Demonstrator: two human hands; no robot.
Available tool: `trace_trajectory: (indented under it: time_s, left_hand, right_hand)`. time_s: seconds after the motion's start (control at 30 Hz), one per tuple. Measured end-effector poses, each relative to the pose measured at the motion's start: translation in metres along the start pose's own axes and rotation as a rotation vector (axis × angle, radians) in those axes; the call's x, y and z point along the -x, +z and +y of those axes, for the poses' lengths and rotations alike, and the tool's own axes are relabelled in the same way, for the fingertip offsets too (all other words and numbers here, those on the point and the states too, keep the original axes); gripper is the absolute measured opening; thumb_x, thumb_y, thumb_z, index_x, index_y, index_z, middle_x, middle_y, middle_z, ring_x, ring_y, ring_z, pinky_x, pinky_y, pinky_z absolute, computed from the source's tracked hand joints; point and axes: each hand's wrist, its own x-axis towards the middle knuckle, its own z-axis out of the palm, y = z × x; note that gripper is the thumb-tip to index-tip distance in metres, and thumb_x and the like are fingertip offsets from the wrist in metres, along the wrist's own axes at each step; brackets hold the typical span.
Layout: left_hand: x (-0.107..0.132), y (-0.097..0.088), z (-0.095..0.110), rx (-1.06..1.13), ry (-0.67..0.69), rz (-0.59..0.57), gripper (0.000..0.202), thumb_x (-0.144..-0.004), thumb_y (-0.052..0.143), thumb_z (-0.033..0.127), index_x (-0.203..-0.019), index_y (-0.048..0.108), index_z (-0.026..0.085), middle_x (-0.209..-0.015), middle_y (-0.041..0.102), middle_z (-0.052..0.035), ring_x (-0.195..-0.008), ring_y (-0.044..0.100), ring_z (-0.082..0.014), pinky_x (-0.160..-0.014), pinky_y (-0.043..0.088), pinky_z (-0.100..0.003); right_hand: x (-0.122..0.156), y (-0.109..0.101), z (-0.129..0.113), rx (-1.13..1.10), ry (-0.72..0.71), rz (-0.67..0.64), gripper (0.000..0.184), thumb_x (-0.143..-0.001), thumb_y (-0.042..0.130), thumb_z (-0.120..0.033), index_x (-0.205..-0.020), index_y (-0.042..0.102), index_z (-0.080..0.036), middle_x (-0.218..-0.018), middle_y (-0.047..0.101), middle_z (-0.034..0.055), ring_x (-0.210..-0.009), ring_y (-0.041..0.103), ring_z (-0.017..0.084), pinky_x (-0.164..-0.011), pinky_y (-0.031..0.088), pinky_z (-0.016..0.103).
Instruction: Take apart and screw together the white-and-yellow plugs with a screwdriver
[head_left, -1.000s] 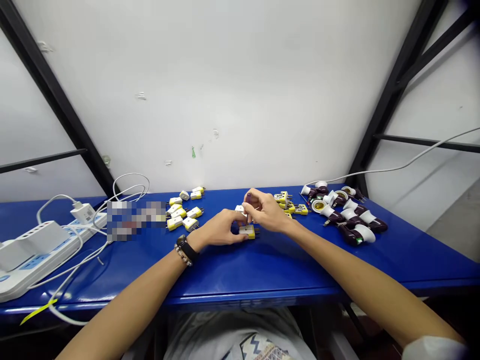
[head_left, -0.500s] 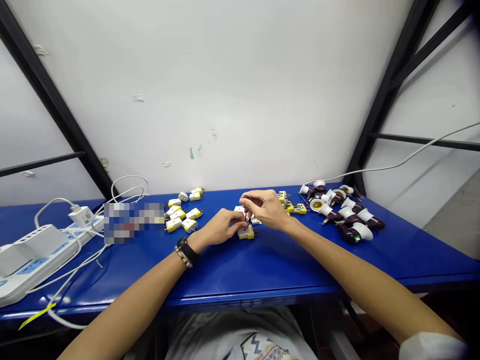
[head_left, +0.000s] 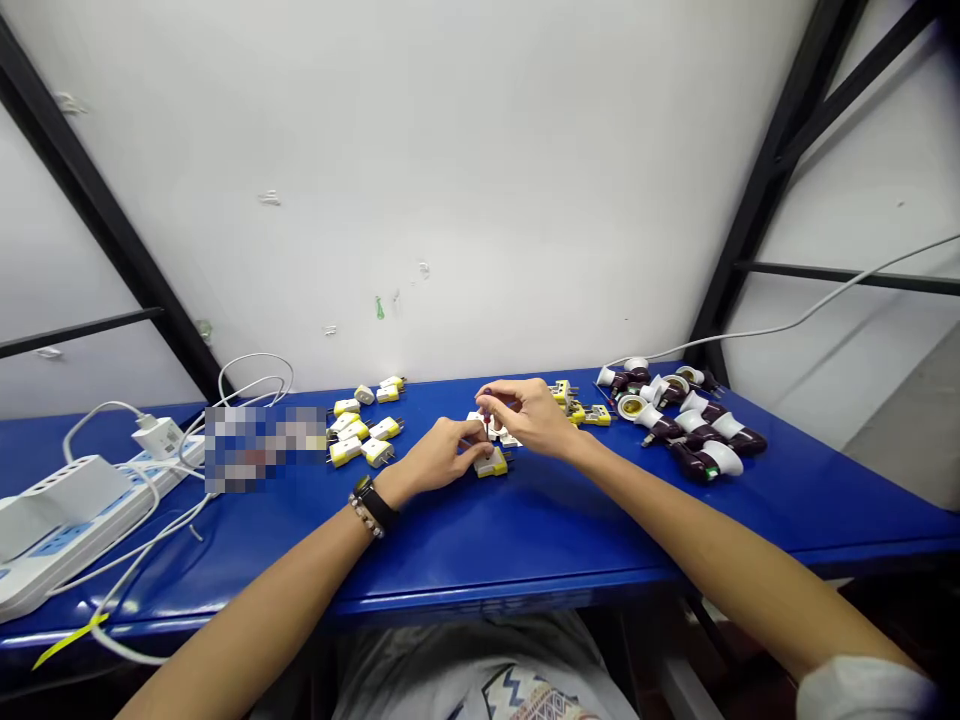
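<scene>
My right hand pinches the dark reddish handle of a small screwdriver, held upright with its shaft pointing down at a yellow-and-white plug. That plug lies on the blue table with its prongs to the right. My left hand is closed on the plug's left side, thumb and fingers beside the screwdriver's shaft. Its grip is partly hidden, and so is the screwdriver's tip. White plug covers lie just behind, partly covered by my hands.
Several yellow-and-white plugs lie to the left. Opened yellow plug halves are right of my hands. Dark-purple lamp holders with white collars are piled at the right. A white power strip with cables occupies the left, beside a blurred patch.
The view has shifted slightly. The screwdriver handle shows more between my right fingers, which have shifted a little on it. Both hands stay at the same plug.
</scene>
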Motion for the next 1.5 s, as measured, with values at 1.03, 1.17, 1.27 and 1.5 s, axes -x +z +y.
trace_trajectory:
  time_s: [1.03,1.17,1.27,1.5]
  left_hand:
    - [-0.002,0.0,0.008,0.165,0.0,0.093,0.026,-0.09,0.065,0.036,-0.091,0.076,0.013,-0.086,0.078,-0.0066,-0.079,0.071,-0.0204,-0.077,0.056,-0.03]
    - [-0.001,0.003,0.005,0.068,0.03,0.146,0.022,-0.088,0.067,0.034,-0.085,0.071,0.013,-0.077,0.075,-0.0047,-0.067,0.067,-0.0166,-0.067,0.054,-0.027]
    - [-0.002,0.006,0.004,0.091,0.044,0.145,0.021,-0.087,0.069,0.035,-0.086,0.069,0.013,-0.08,0.075,-0.0048,-0.068,0.067,-0.0157,-0.067,0.054,-0.026]
    - [-0.002,0.006,0.0,0.061,-0.009,0.096,0.022,-0.089,0.066,0.034,-0.082,0.074,0.015,-0.076,0.075,-0.0037,-0.067,0.066,-0.0155,-0.065,0.051,-0.025]
  right_hand:
    - [0.006,0.003,-0.001,0.051,-0.045,-0.122,0.033,-0.101,0.041,-0.028,-0.127,0.057,-0.015,-0.09,0.066,0.004,-0.073,0.06,0.014,-0.069,0.047,0.027]
    - [0.006,0.006,-0.002,0.029,-0.018,-0.044,0.033,-0.096,0.055,-0.036,-0.121,0.057,-0.015,-0.088,0.064,0.0026,-0.067,0.057,0.013,-0.063,0.045,0.026]
    - [0.005,0.008,-0.001,0.018,-0.006,0.028,0.022,-0.095,0.056,-0.034,-0.101,0.065,-0.015,-0.082,0.067,0.0028,-0.065,0.057,0.012,-0.062,0.045,0.025]
    - [0.006,0.007,-0.001,-0.001,-0.011,-0.111,0.04,-0.098,0.052,-0.035,-0.132,0.056,-0.015,-0.096,0.07,0.0058,-0.072,0.062,0.014,-0.064,0.048,0.026]
